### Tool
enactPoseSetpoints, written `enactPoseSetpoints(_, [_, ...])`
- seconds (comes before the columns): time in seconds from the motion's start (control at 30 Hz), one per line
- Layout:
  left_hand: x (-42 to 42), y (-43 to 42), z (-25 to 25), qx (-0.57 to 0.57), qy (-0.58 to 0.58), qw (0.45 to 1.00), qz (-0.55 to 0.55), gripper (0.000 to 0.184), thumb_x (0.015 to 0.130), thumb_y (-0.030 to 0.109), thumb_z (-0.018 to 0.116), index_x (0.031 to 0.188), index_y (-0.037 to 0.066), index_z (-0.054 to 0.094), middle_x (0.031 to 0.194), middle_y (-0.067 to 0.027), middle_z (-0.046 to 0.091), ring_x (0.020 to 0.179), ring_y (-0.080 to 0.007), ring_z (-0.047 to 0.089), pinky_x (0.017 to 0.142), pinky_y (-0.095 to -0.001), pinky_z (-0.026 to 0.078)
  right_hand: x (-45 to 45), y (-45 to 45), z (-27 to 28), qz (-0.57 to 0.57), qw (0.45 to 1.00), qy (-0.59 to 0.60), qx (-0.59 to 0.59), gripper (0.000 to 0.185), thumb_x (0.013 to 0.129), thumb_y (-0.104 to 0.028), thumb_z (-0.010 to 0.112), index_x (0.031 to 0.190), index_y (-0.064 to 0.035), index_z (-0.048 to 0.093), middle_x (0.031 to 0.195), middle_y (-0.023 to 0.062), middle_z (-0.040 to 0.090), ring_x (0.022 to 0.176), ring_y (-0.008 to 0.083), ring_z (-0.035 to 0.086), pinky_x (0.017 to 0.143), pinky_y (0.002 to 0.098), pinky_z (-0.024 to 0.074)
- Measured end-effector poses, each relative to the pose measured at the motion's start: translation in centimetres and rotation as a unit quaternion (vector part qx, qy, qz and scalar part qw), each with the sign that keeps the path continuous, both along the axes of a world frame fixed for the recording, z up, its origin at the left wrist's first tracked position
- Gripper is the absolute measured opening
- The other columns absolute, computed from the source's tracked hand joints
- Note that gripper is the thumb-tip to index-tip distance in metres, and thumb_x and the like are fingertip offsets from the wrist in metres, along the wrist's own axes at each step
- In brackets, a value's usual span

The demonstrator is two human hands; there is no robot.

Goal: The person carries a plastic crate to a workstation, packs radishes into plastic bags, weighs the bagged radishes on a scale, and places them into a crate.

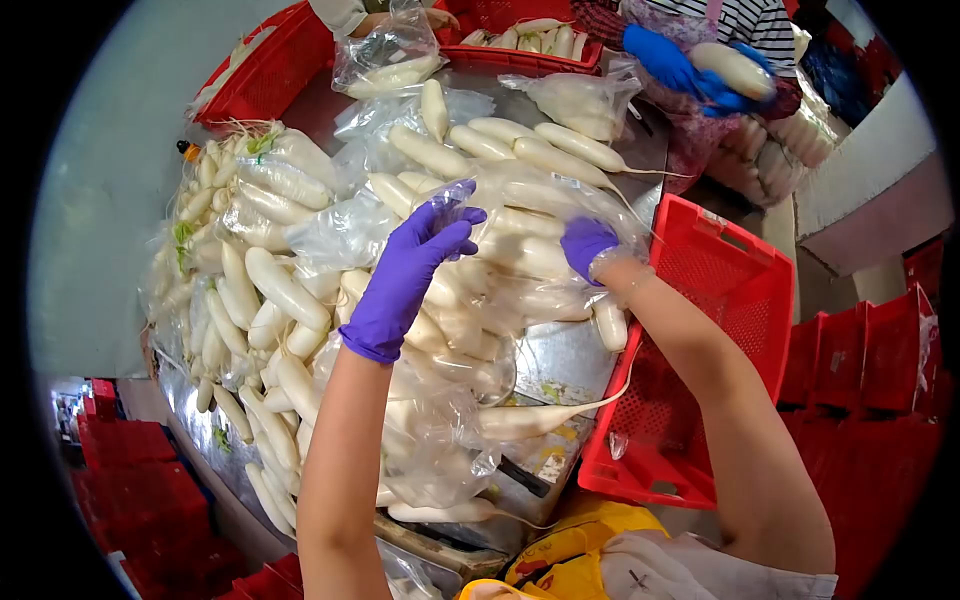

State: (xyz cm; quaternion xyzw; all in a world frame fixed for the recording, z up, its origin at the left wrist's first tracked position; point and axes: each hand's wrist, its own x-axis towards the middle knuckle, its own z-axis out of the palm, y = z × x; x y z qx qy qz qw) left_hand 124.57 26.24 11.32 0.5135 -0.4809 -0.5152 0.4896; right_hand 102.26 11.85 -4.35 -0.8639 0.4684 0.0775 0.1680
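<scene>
My left hand [425, 250], in a purple glove, is raised over the pile of white radishes [285, 290], its fingers curved and apart, with thin clear plastic at the fingertips. My right hand [592, 248], also gloved in purple, is inside or under a clear plastic bag [535, 190] that reaches to the wrist. Its fingers are curled and partly blurred, so whether they grip anything is hidden. Bagged radishes lie under and between both hands. Below them, a long-rooted radish [525, 422] rests near the table's front edge.
A red crate [690, 350] stands right of the table, below my right forearm. More red crates [270, 75] are at the back. Across the table, a co-worker in blue gloves [690, 70] holds a radish [735, 72]; another person's arm is at the top. A dark knife-like handle [524, 477] lies in front.
</scene>
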Motion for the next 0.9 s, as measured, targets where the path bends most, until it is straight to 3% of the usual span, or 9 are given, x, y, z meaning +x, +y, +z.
enactPoseSetpoints(0.13, [-0.2,-0.6,-0.2,0.0,-0.001,1.0,0.008,0.048,0.094,0.021,0.057,0.138,0.003,0.048,0.124,-0.0088,0.059,0.116,-0.0171,0.055,0.09,-0.0297,0.045,4.3,-2.4,-4.3,0.123,0.946,-0.256,-0.155,0.044,0.091,-0.037,0.053,0.115,-0.0019,0.063,0.117,0.0212,0.062,0.107,0.035,0.06,0.096,0.0419,0.0446])
enactPoseSetpoints(0.2, [-0.1,-1.3,-0.1,0.0,-0.008,1.0,0.009,0.048,0.094,0.021,0.057,0.139,0.004,0.048,0.124,-0.0086,0.06,0.116,-0.017,0.056,0.09,-0.0295,0.045,7.4,-1.5,2.4,0.072,0.996,-0.047,0.019,0.05,0.092,-0.046,0.05,0.107,-0.0012,0.068,0.11,0.0208,0.066,0.105,0.0349,0.062,0.094,0.0418,0.0454])
enactPoseSetpoints(0.3, [-0.2,-1.8,0.1,-0.028,0.018,0.999,0.007,0.048,0.094,0.02,0.057,0.139,0.004,0.047,0.124,-0.0087,0.06,0.115,-0.0164,0.057,0.09,-0.029,0.045,10.2,-0.3,5.9,0.118,0.99,-0.022,0.078,0.059,0.093,-0.052,0.046,0.117,-0.0011,0.064,0.124,0.0232,0.059,0.118,0.0354,0.056,0.102,0.0427,0.0407])
enactPoseSetpoints(0.43, [0.4,-1.6,-0.3,-0.014,0.01,1.0,0.017,0.048,0.093,0.019,0.057,0.137,0.003,0.049,0.124,-0.0089,0.061,0.112,-0.0167,0.058,0.092,-0.0289,0.044,13.1,-2.1,-3.7,-0.032,0.99,-0.098,-0.099,0.067,0.092,-0.057,0.043,0.127,-0.0028,0.059,0.131,0.0191,0.056,0.123,0.0322,0.053,0.106,0.0437,0.0365])
enactPoseSetpoints(0.53, [0.7,-0.8,-0.7,-0.012,0.016,1.0,0.016,0.047,0.093,0.019,0.056,0.137,0.003,0.049,0.126,-0.0089,0.06,0.113,-0.0173,0.057,0.092,-0.0298,0.044,14.1,-4.4,-6.6,-0.01,0.987,-0.152,-0.055,0.068,0.087,-0.056,0.05,0.129,-0.0043,0.057,0.135,0.0189,0.054,0.127,0.0313,0.05,0.108,0.0408,0.0353])
enactPoseSetpoints(0.63, [1.0,-0.4,-0.6,-0.008,0.015,1.0,0.024,0.046,0.093,0.017,0.055,0.136,0.003,0.049,0.126,-0.0095,0.059,0.115,-0.0177,0.057,0.094,-0.0303,0.044,14.0,-6.0,-4.4,0.058,0.967,-0.244,-0.038,0.065,0.08,-0.051,0.064,0.128,-0.0071,0.059,0.13,0.0169,0.058,0.121,0.0311,0.054,0.103,0.0403,0.0404])
enactPoseSetpoints(0.7, [1.3,-0.3,-0.6,-0.003,0.024,0.999,0.025,0.046,0.093,0.017,0.055,0.136,0.003,0.049,0.127,-0.0094,0.059,0.116,-0.0177,0.057,0.094,-0.0304,0.044,13.2,-6.4,-2.1,0.03,0.976,-0.143,0.16,0.07,0.072,-0.048,0.074,0.128,-0.008,0.059,0.123,0.0136,0.062,0.11,0.0282,0.06,0.097,0.0414,0.0446])
enactPoseSetpoints(0.77, [1.5,-0.3,-0.8,0.001,0.034,0.999,0.02,0.046,0.093,0.017,0.055,0.136,0.003,0.049,0.128,-0.0092,0.058,0.116,-0.0177,0.057,0.094,-0.0306,0.044,12.3,-6.2,0.1,0.007,0.934,-0.228,0.276,0.07,0.064,-0.048,0.081,0.12,-0.0092,0.064,0.113,0.011,0.066,0.096,0.0256,0.061,0.089,0.0403,0.0476])
enactPoseSetpoints(0.9, [2.0,-0.4,-1.1,-0.008,0.03,0.999,0.03,0.047,0.093,0.017,0.056,0.137,0.003,0.048,0.13,-0.0085,0.057,0.116,-0.0177,0.056,0.094,-0.0309,0.044,12.3,-6.9,4.8,-0.059,0.954,-0.03,0.292,0.044,0.062,-0.038,0.082,0.096,-0.0108,0.072,0.096,0.009,0.066,0.085,0.0252,0.06,0.077,0.0372,0.0475])
